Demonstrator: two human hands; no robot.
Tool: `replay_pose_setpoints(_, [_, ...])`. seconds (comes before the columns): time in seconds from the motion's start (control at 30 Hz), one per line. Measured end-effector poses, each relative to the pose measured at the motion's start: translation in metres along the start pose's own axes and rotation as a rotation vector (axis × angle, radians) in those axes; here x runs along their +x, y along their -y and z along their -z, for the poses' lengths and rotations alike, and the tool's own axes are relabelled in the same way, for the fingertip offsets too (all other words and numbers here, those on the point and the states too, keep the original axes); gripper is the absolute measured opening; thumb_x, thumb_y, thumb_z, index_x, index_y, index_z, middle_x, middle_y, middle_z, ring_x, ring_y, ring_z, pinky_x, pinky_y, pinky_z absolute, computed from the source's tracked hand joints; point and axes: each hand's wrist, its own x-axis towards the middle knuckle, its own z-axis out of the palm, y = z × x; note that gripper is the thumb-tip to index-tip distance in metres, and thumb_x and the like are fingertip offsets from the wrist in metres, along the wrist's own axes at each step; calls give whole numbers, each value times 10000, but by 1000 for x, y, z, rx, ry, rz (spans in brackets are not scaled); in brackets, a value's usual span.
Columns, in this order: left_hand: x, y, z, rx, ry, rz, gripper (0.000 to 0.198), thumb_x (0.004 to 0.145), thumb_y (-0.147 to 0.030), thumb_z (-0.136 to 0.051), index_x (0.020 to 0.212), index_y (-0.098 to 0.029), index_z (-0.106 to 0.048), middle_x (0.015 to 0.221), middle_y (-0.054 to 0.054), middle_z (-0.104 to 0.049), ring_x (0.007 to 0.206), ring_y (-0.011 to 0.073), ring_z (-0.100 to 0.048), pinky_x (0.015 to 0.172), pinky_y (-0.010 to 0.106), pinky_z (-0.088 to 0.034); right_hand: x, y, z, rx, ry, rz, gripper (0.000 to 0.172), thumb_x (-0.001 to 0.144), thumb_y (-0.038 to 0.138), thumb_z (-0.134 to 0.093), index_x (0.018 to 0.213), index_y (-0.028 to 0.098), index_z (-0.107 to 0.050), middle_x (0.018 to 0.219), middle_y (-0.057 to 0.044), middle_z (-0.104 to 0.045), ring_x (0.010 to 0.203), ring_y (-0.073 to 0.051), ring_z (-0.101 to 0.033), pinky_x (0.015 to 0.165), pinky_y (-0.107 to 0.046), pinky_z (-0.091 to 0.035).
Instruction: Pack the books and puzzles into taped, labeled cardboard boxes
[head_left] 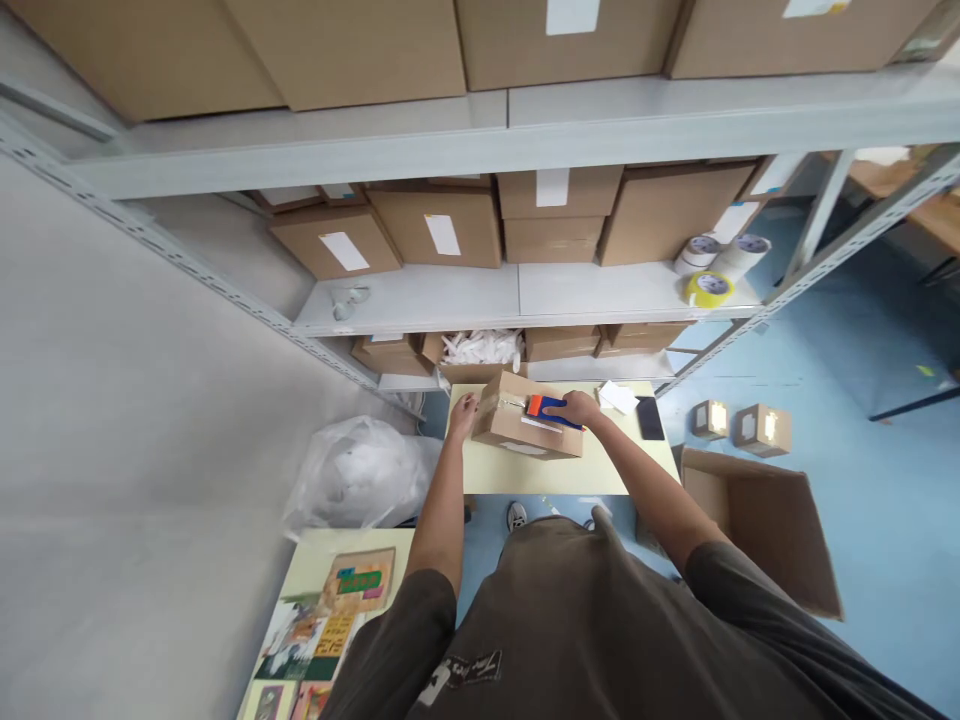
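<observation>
A closed cardboard box [510,428] lies at an angle on the pale yellow table [600,470]. My right hand [580,409] is wrapped round a blue and orange tool [555,408], which looks like a tape dispenser and rests over the box top. Beside the box's left end is my left hand [463,412], its fingers curled; what they hold, if anything, is too small to make out. White labels [619,397] and a black phone [649,418] lie to the right on the table.
Shelves [450,290] with cardboard boxes stand beyond the table, with tape rolls [709,289] at the right. An open carton [765,530] and two small boxes [763,430] are on the right floor. A plastic bag [360,475] sits left, above a side table [300,570] with printed items.
</observation>
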Motion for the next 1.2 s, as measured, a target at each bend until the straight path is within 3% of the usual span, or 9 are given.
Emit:
replay_pose_setpoints(0.13, [1,3,-16,-20,143,-83,495,1075,-583,-501,1310,-208,-725,1339,139,-775,1254,282,-715,1058,355,-523,19,44,-14,-82,25,5,717,876,834,-668,1145,183,-801,1159,-154,-816,1058,-307,-773,732,-291,-510])
replay_pose_setpoints(0.23, [-9,6,-41,59,127,19,495,1052,-583,-555,1304,-186,-706,1321,167,-773,1274,309,-705,1054,365,-509,24,55,-24,-153,26,7,734,842,811,-731,1199,173,-801,1161,-173,-819,1108,-336,-770,804,-311,-541])
replay_pose_setpoints(0.47, [-25,-9,-91,170,131,86,438,1083,-506,-513,1369,-198,-635,1367,171,-747,1286,321,-700,1020,368,-511,15,22,-15,-167,64,-38,719,848,753,-766,1263,167,-782,1221,-198,-801,1143,-355,-763,893,-351,-561])
replay_pose_setpoints(0.67, [-51,-42,-157,169,172,91,481,1085,-525,-509,1416,-184,-581,1371,204,-736,1288,330,-702,1021,383,-510,-13,-54,-5,-163,32,-59,730,848,780,-750,1185,134,-796,1224,-228,-787,1169,-379,-738,923,-376,-553])
replay_pose_setpoints(0.83, [-73,-59,-203,196,233,44,534,1058,-593,-540,1425,-206,-582,1373,211,-735,1294,346,-697,1034,400,-507,-56,-163,9,-123,57,-126,655,880,769,-732,1062,144,-811,1162,-211,-796,1077,-342,-752,837,-332,-534])
replay_pose_setpoints(0.97, [-78,-62,-211,217,232,18,491,1079,-544,-510,1424,-203,-583,1388,198,-731,1306,329,-691,1045,382,-501,-103,-266,28,-127,39,-231,624,887,745,-744,957,127,-796,1033,-207,-792,927,-306,-745,753,-331,-500])
replay_pose_setpoints(1.03, [-78,-62,-211,209,231,4,481,1081,-542,-507,1408,-200,-594,1395,195,-729,1304,329,-691,1048,380,-502,-124,-304,33,-110,68,-294,622,842,770,-766,900,152,-783,959,-178,-787,863,-295,-735,728,-331,-501])
replay_pose_setpoints(1.1, [-77,-61,-210,204,224,3,472,1079,-534,-514,1403,-200,-597,1406,193,-725,1309,327,-688,1053,380,-501,-137,-324,33,-70,57,-325,619,812,786,-778,879,170,-776,946,-164,-782,848,-292,-730,720,-332,-501])
replay_pose_setpoints(1.2, [-74,-58,-205,199,217,-3,463,1077,-525,-524,1390,-193,-606,1391,192,-732,1306,323,-688,1057,378,-502,-140,-325,28,-70,27,-347,596,813,769,-780,859,176,-767,964,-169,-781,874,-299,-732,717,-330,-491])
